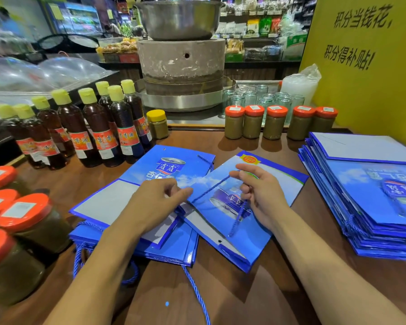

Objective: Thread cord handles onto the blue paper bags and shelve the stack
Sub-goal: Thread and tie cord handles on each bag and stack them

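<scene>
Now, right fingers [245, 190] round cord [209, 190] — curled.

The bench [244, 296] was dark brown wood grain. Near its middle lay a flat stack of blue paper bags [174, 249], with a single bag [251, 233] askew, half on that stack and half on the wood, its cord handle [211, 188] running across its face. A loose blue cord [197, 292] trailed from under the stack towards the near edge. A taller stack of bags [366, 207] sat at the right. Sesame oil bottles [99, 132] with yellow caps stood upright at the left rear, a yellow-lidded jar [157, 125] just beside them. Five small orange-lidded jars [274, 125] lined the far edge, and larger orange-lidded jars [26, 221] crowded the left side.
</scene>
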